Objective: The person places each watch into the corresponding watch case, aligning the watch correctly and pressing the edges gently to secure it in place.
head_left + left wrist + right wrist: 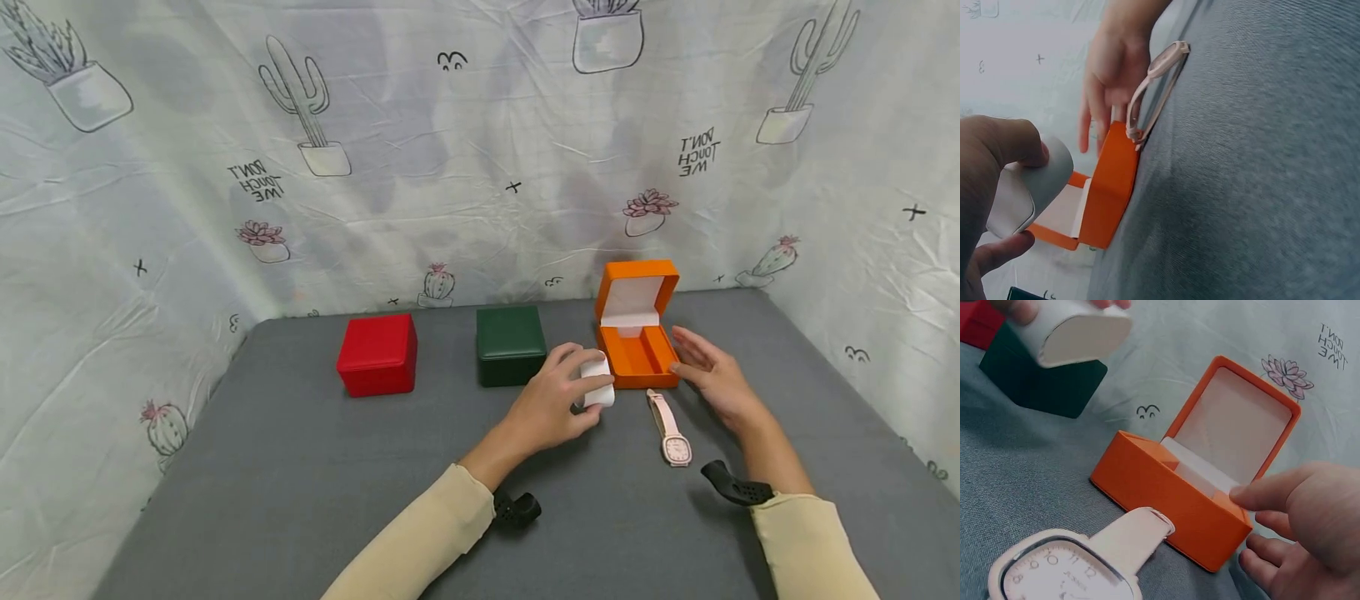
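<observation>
My left hand (555, 398) grips a small white watch cushion (597, 379) between thumb and fingers, above the table and left of an open orange watch box (637, 382). The cushion (1085, 339) shows a flat oval end in the right wrist view. At the box's right side is my right hand (712, 375), its thumb on the box's edge and its fingers loosely extended along the outside. The orange box has its lid raised and a recess between two raised sides. In front of it lies a pale pink wristwatch (676, 450), strap pointing towards the box.
A closed green box (512, 346) stands left of the orange one, and a closed red box (377, 356) farther left. Grey cloth covers the table (322, 483). A hanging sheet with cactus prints (480, 167) borders the back and sides.
</observation>
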